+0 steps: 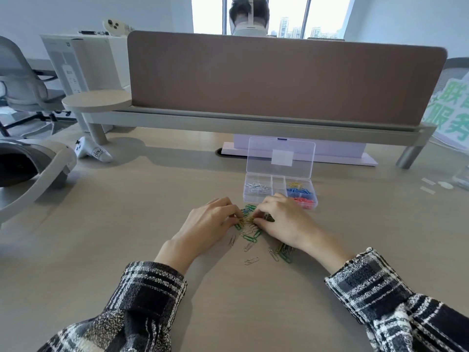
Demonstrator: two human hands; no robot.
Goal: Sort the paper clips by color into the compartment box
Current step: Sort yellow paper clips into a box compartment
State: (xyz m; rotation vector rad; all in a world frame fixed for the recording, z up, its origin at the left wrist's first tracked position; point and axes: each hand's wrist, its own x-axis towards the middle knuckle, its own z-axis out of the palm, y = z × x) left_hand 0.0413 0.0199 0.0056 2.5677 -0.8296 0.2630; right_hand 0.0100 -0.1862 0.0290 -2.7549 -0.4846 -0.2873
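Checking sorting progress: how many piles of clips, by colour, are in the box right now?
White paper clips: 1 pile
Yellow paper clips: 1 pile
Blue paper clips: 1 pile
Red paper clips: 1 pile
Total: 4 piles in the compartment box

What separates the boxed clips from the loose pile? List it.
The sorted paper clips in the clear plastic compartment box lie apart by colour: white, yellow, blue, red; the loose paper clip pile mixes green, silver and yellow. The sorted ones sit walled in; the left hand and right hand pinch at the pile.
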